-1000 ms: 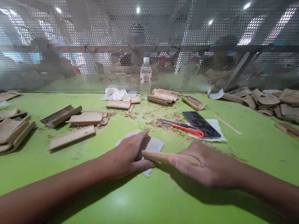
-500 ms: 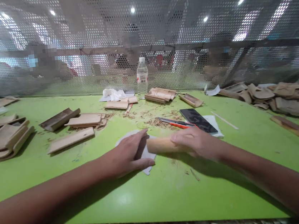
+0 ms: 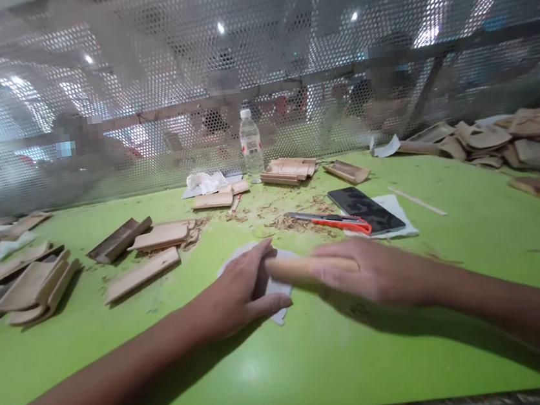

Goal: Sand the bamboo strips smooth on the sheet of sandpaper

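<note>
My left hand [image 3: 247, 283] lies flat on a whitish sheet of paper [image 3: 282, 285] on the green table, its thumb spread away from the fingers. The sheet sits partly under that hand. My right hand [image 3: 356, 271] is closed around a pale piece of bamboo [image 3: 290, 270]. The bamboo's free end points left, over the sheet and close to the gap between my left thumb and fingers. Blur on the right hand and bamboo hides whether the piece touches the paper.
Beyond my hands lie a red-handled utility knife [image 3: 330, 220], a black phone [image 3: 366, 210] on white tissue, and wood shavings [image 3: 296, 222]. A water bottle [image 3: 250, 143] stands before a perforated screen [image 3: 156, 105]. Bamboo pieces lie left [image 3: 36, 287] and in a pile right [image 3: 525, 134].
My right hand has moved slightly right and its bamboo is now tilted, the right end lower. The left hand stays on the sheet. The whole view has shifted and tilted somewhat.
</note>
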Demonstrator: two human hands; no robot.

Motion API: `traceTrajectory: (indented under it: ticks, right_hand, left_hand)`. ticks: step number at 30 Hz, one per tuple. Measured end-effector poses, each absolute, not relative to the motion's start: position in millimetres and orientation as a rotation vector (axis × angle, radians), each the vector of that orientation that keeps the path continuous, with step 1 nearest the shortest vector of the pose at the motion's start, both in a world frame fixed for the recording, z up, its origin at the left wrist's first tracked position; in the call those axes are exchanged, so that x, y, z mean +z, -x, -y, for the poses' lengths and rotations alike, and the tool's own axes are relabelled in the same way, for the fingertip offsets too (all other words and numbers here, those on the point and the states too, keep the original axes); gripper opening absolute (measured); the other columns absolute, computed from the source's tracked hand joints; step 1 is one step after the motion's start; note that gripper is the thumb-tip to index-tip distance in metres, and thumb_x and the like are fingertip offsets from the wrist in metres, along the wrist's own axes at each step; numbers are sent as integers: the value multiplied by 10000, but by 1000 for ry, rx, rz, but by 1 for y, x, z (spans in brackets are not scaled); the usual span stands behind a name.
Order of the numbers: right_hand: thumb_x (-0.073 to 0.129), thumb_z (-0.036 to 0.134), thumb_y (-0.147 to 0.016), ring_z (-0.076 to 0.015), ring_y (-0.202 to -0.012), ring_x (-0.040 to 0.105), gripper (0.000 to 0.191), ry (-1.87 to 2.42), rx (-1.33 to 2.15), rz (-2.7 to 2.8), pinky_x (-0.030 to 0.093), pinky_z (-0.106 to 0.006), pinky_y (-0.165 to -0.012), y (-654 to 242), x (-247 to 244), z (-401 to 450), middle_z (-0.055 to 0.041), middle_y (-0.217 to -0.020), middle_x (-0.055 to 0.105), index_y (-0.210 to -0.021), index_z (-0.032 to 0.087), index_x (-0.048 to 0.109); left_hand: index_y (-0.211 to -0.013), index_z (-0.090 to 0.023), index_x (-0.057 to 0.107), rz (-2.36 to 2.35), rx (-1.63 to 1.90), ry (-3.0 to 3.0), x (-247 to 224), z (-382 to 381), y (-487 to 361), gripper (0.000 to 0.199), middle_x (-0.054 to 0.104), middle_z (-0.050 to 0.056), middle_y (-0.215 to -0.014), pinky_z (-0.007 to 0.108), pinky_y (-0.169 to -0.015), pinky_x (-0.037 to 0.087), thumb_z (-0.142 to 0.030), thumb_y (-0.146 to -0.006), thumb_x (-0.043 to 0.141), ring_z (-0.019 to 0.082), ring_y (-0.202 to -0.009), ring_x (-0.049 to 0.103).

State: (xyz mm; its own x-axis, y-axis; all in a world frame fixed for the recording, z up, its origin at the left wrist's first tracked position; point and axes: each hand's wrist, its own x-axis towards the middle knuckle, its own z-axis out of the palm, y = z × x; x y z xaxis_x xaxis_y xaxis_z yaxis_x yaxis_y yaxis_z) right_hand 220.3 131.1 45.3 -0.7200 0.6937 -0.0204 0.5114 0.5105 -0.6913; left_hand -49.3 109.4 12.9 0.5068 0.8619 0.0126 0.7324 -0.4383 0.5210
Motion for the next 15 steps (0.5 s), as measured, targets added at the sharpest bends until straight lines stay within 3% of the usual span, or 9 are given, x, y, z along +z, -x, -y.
traceTrajectory:
  ticks: [3, 6, 8, 15]
  right_hand:
    - [524, 448, -982, -168, -635, 564, 328, 1034, 982, 2497, 373, -273, -567, -222, 44, -133, -23, -782, 686, -1001, 192, 729]
    - [526, 515, -968, -124, -504, 439, 414, 1045, 1119, 2531, 281, -260, -475, -222, 42, -133, 19, -600, 544, -771, 181, 670]
    - [522, 568, -952, -108, -463, 370, 478, 1174, 1035, 2463, 228, -259, -445, -222, 41, -132, 31, -550, 462, -688, 180, 609]
    - [511, 585, -929, -95, -426, 312, 502, 1200, 1000, 2538, 201, -264, -412, -221, 45, -127, 43, -509, 363, -610, 198, 507]
  left_hand:
    - [-1604, -137, 237, -1323, 355, -2292, 17, -109, 48, 921, 377, 222, -1601, 568, -1148, 364, -606, -932, 657, 411, -1435, 396]
    - [-1608, -134, 234, -1316, 345, -2268, 20, -108, 47, 909, 394, 222, -1590, 558, -1141, 378, -586, -942, 657, 406, -1429, 407]
    - [-1612, -150, 233, -1319, 361, -2269, 19, -108, 47, 906, 371, 219, -1606, 571, -1142, 370, -592, -943, 654, 415, -1435, 395]
    - [-1601, -156, 249, -1283, 394, -2291, 14, -109, 48, 898, 421, 214, -1574, 562, -1135, 380, -577, -928, 669, 409, -1411, 425]
